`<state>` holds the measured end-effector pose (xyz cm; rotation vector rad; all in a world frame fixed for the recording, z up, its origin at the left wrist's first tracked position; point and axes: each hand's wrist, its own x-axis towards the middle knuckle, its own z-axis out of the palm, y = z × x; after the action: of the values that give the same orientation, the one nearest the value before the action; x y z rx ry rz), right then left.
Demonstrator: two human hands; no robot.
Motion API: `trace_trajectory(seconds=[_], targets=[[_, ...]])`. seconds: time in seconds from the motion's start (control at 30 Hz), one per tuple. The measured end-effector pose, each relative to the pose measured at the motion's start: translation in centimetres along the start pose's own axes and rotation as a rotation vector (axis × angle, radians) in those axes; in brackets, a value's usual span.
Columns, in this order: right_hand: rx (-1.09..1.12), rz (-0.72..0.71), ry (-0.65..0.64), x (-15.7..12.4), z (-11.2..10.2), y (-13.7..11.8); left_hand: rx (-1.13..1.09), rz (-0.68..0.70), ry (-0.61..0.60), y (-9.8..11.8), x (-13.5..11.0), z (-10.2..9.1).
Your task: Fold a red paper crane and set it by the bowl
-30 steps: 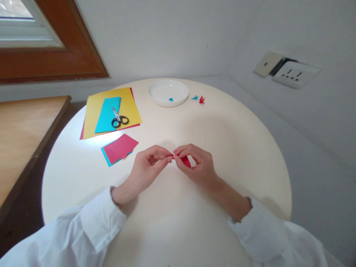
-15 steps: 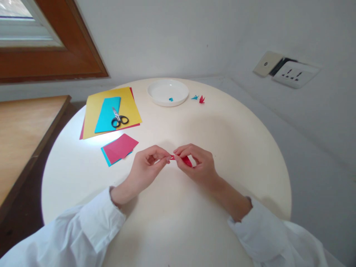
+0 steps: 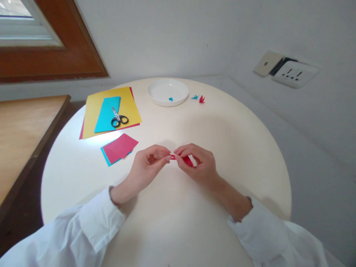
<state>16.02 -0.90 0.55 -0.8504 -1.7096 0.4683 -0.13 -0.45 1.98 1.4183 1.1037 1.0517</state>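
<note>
Between my two hands, above the front middle of the round white table (image 3: 178, 230), is a small folded piece of red paper (image 3: 188, 161). My left hand (image 3: 150, 163) pinches its narrow left end between thumb and fingertips. Closed around its wider right part is my right hand (image 3: 198, 161), whose thumb and fingers hide much of the folds. Left of my left hand lie a red paper sheet (image 3: 121, 148) and a blue sheet (image 3: 108, 160) partly beneath it.
At the back left, scissors (image 3: 118, 118) rest on blue paper (image 3: 107, 113) and a larger yellow sheet (image 3: 93, 126). A white dish (image 3: 167, 103) holds a blue scrap (image 3: 170, 99). Beside it sit a blue paper crane (image 3: 195, 97) and a red one (image 3: 202, 99).
My right hand has shifted very slightly to the right, with the red paper still held between both hands. Everything else on the table stays in place.
</note>
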Motion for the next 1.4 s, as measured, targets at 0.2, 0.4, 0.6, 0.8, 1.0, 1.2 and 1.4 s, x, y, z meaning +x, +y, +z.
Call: trace_trajectory(seconds=[0.2,0.4,0.6,0.8,1.0,1.2,1.4], targets=[[0.010,-0.011,0.003,-0.03,0.02,0.05,-0.036,-0.055,-0.041,0.21,0.18,-0.01],[0.003,-0.007,0.007,-0.08,-0.06,0.08,-0.014,-0.047,-0.029,0.27,0.10,-0.07],[-0.006,-0.006,0.009,-0.05,-0.06,0.08,0.004,-0.021,-0.016,0.27,0.11,-0.08],[-0.008,-0.005,0.007,-0.06,-0.06,0.03,0.009,-0.025,-0.020,0.28,0.10,-0.08],[-0.006,-0.017,0.015,-0.03,-0.03,0.08,0.013,-0.040,-0.014,0.42,0.07,-0.04],[-0.003,-0.020,0.014,-0.02,-0.02,0.08,0.009,-0.039,-0.015,0.44,0.07,-0.03],[-0.013,-0.028,0.012,-0.02,-0.03,0.13,0.015,-0.046,-0.021,0.24,0.01,-0.04]])
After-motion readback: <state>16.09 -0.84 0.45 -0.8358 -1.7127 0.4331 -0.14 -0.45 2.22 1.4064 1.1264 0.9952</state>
